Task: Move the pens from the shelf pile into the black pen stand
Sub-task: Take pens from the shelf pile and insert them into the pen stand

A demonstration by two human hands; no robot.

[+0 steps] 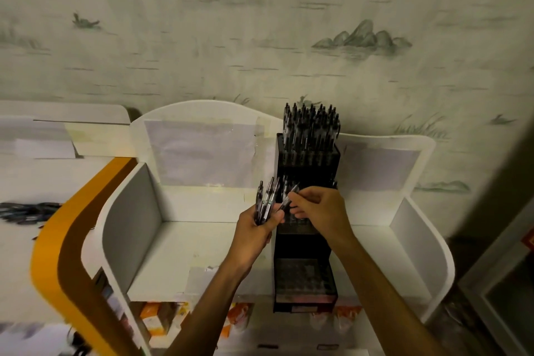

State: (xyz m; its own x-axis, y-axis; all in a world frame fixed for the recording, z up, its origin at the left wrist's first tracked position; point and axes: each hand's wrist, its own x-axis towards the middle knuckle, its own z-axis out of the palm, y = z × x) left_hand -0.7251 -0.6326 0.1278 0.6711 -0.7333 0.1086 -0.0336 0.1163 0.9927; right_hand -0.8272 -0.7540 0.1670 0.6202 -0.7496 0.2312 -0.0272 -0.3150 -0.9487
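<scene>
Head-camera view looking down at a white display shelf (173, 257) set against pale wallpaper (202, 37) painted with grey-green ducks and rocks. The landmark is a tall black pen stand (306, 280), stepped in tiers, standing on the shelf slightly right of centre.

Far to the left of the stand, on a neighbouring white surface, lies a blurred loose pile of dark pens (26, 212). Between that pile and the stand, an orange curved divider (49, 243) runs beside the shelf's white side panel.

Just to the left of the stand, at the height of its middle tier, the left hand (258, 230) is curled around a bundle of dark pens (267, 199), held roughly upright with their tops fanning above the fist.

Directly in front of the stand's middle tier, the right hand (316, 208) pinches a single pen (289, 198) between thumb and fingertips; the pen slants, its lower end touching or nearly touching the left hand's bundle. The two hands are close together.

At the back of the stand, the top tier is crowded with upright dark pens (310, 127). The lowest front tier appears to hold none, though it is dim.

To the right of the stand the white shelf continues to a curved end panel (433, 254).
</scene>
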